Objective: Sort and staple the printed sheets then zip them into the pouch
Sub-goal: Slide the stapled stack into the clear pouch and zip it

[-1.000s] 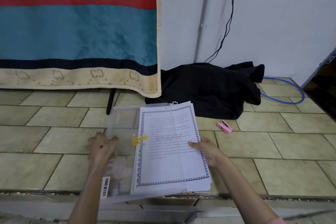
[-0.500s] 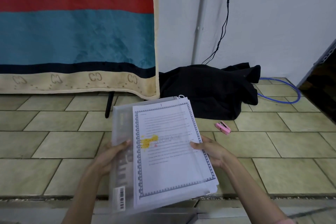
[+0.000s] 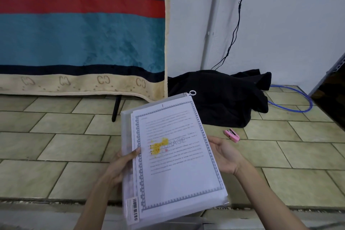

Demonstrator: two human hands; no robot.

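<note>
A clear plastic pouch (image 3: 127, 164) is held above the tiled floor (image 3: 56, 145), tilted, its zip end pointing away toward the wall. Inside it lies a stack of printed sheets (image 3: 177, 164); the top sheet shows a grey patterned border, lines of text too small to read, and a pale watermark of which the letters "RAGE" can be made out. A yellow giraffe figure (image 3: 158, 146) shows at the middle of the page, apparently printed on the pouch face. A white ring pull (image 3: 192, 92) sits at the far corner of the pouch. A barcode sticker (image 3: 133, 209) is fixed to the near left corner; its digits are illegible.

The left hand (image 3: 119, 166) grips the pouch's left edge, thumb curled over the front face and fingers behind. The right hand (image 3: 224, 153) supports the right edge with the palm turned up and the fingers nearly straight beneath and beside the pouch.

A pink stapler (image 3: 232, 135) lies on the floor just beyond the right hand, apart from the pouch. Behind it rests a heap of black cloth (image 3: 224, 99) against the white wall, with a blue cable loop (image 3: 298, 99) to its right and a black cord (image 3: 237, 24) hanging above. A teal blanket (image 3: 74, 33) with a red stripe hangs at left; its beige hem bears repeated mirrored "CC" marks.
</note>
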